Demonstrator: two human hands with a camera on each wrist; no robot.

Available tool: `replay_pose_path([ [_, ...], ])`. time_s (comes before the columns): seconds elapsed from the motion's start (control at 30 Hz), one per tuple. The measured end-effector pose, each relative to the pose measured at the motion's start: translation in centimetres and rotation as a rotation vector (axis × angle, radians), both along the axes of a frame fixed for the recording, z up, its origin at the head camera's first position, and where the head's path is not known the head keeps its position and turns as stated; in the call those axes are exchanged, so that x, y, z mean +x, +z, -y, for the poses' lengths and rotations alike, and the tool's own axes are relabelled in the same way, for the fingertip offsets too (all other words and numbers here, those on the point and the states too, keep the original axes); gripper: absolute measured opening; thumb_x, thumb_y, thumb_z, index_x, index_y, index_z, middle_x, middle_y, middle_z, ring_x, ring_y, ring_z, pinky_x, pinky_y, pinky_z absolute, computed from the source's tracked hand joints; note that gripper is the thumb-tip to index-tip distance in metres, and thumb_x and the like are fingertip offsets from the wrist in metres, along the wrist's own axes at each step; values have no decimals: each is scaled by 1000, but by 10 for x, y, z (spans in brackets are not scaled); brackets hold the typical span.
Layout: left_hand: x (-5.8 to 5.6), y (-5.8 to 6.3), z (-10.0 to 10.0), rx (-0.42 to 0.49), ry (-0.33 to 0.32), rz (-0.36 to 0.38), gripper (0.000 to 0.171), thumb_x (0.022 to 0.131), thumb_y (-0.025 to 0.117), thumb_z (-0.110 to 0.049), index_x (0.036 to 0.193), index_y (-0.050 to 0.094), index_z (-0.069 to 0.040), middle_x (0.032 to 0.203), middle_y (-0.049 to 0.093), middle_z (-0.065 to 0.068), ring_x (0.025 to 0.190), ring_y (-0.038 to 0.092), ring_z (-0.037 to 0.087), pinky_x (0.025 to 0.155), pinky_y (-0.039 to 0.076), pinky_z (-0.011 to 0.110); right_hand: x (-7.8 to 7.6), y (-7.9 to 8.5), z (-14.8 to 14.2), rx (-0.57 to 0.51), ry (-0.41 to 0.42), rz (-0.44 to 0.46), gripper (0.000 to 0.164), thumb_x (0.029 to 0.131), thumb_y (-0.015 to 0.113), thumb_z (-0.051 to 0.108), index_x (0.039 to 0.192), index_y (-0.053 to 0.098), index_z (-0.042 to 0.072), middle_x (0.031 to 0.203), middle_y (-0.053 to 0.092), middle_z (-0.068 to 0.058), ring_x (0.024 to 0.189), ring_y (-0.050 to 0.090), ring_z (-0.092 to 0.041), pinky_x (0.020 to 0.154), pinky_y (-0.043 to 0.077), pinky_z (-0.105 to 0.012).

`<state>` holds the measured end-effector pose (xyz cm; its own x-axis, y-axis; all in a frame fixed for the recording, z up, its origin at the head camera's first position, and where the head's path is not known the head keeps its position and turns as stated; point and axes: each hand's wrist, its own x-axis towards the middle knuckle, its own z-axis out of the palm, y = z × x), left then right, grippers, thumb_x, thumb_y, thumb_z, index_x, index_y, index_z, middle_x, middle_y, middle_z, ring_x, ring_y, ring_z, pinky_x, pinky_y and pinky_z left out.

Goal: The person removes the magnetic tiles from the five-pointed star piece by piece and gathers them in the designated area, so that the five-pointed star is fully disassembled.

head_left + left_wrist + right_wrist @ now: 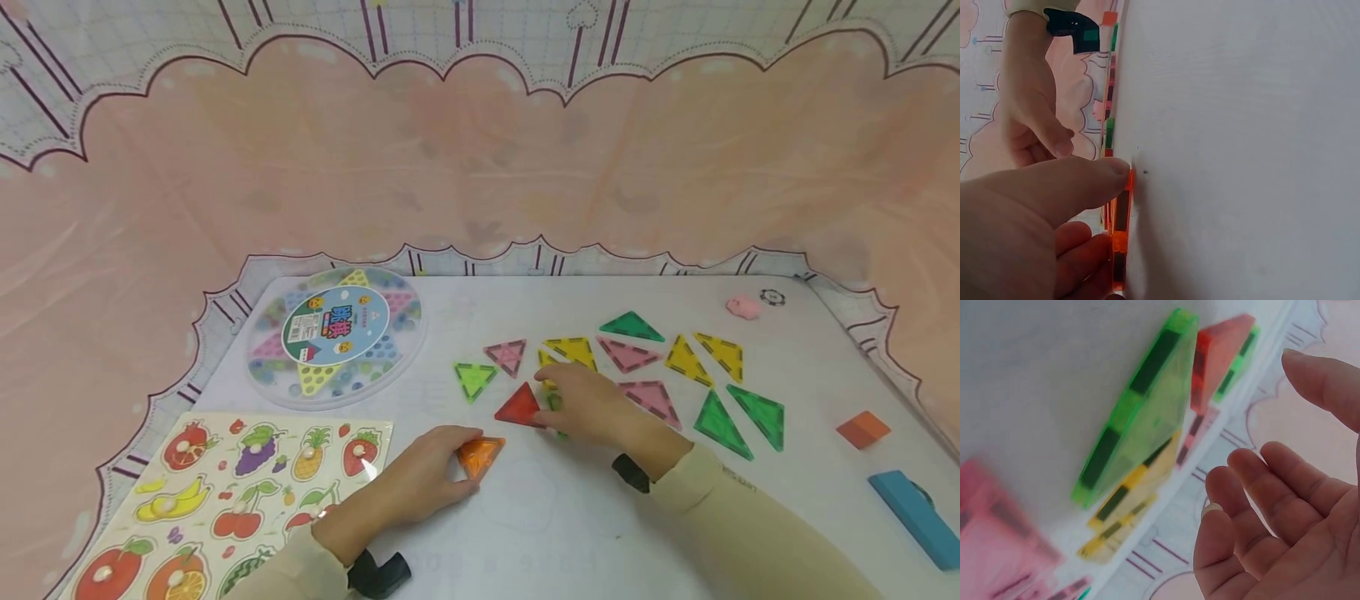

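Observation:
My left hand (431, 467) pinches an orange translucent triangular magnetic tile (482, 454) on the white tabletop. In the left wrist view the thumb lies on the edge of that orange tile (1122, 212), with fingers at its far side. Over the tabletop my right hand (585, 404) hovers by a red triangular tile (519, 407); its fingers are loosely bent with nothing between them in the right wrist view. A green tile (1141, 419) lies close to this hand, partly hidden from the head view. Beyond the red tile are a light green triangle (474, 380) and a pink one (506, 357).
Several yellow, pink and green triangular tiles (723, 421) spread to the right. A fruit puzzle board (213, 462) lies front left, a round board-game case (337, 337) behind it. At right are a pink figure (743, 307), an orange block (863, 429) and a blue block (917, 518).

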<state>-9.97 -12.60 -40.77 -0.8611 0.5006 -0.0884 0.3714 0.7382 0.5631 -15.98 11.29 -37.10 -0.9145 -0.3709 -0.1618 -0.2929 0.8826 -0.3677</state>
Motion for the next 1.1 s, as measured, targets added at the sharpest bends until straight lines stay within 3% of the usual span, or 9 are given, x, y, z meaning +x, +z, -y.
replay_pose_path([
  [0.27, 1, 4, 7, -39, 1, 5, 55, 76, 69, -33, 125, 51, -13, 116, 51, -3, 105, 45, 13, 90, 39, 34, 16, 3, -19, -84, -24, 21, 54, 76, 69, 35, 124, 51, 18, 123, 50, 2, 114, 42, -19, 89, 41, -41],
  [0.57, -6, 3, 18, -100, 162, -66, 56, 71, 73, -39, 118, 56, -16, 104, 54, -4, 91, 45, 13, 79, 42, 33, 31, 2, -37, -100, -11, -25, 54, 77, 67, 38, 125, 51, 18, 126, 49, 0, 115, 43, -19, 90, 40, -42],
  [0.73, -9, -1, 12, -97, 210, -106, 54, 70, 72, -40, 116, 58, -15, 100, 56, -4, 87, 45, 14, 75, 41, 33, 33, 4, -40, -123, 7, -42, 54, 77, 67, 38, 125, 51, 18, 125, 49, 1, 111, 46, -19, 89, 40, -42],
  [0.87, -10, -1, 8, -102, 232, -133, 57, 69, 73, -42, 117, 57, -14, 102, 57, -3, 88, 47, 15, 77, 42, 34, 34, 6, -44, -122, -12, -40, 54, 77, 67, 39, 125, 51, 20, 122, 50, 3, 97, 50, -16, 83, 45, -37],
  [0.97, -12, 5, 9, -104, 255, -142, 66, 67, 73, -46, 122, 53, -15, 113, 55, -3, 100, 47, 17, 85, 40, 39, 34, 9, -50, -99, -21, -58, 55, 78, 66, 41, 125, 50, 19, 121, 51, 1, 96, 50, -17, 82, 46, -38],
  [1.1, -18, 28, 22, -92, 284, -164, 77, 68, 70, -51, 131, 43, -15, 130, 45, 1, 119, 37, 23, 95, 29, 49, 34, 20, -68, -69, -37, -91, 57, 80, 60, 48, 126, 49, 16, 124, 49, -5, 110, 45, -25, 86, 40, -48],
])
